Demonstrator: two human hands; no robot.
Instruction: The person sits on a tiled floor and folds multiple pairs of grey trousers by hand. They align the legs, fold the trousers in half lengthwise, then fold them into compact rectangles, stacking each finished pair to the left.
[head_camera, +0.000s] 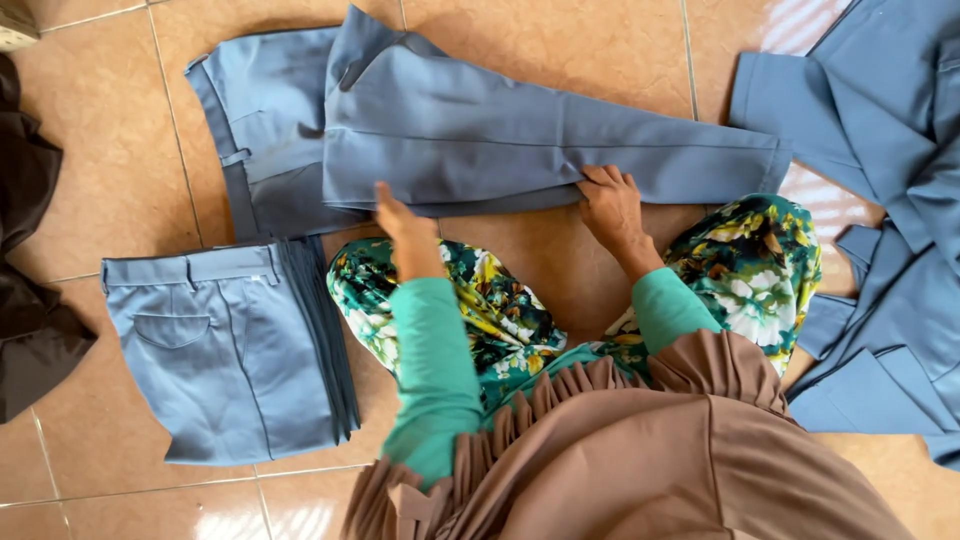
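Observation:
A pair of grey-blue trousers (480, 130) lies flat across the tiled floor in front of me, waist at the left and leg ends at the right. My left hand (400, 222) rests at the near edge of the trousers by the seat, fingers together. My right hand (610, 205) presses flat on the near edge of the leg, fingers spread. Neither hand grips the cloth. My knees in floral fabric (750, 265) sit just below the trousers.
A stack of folded grey-blue trousers (225, 350) lies at my left. A heap of unfolded grey-blue garments (885, 200) fills the right side. Dark brown cloth (25, 250) lies at the far left edge. Orange-brown floor tiles (110, 150) show between them.

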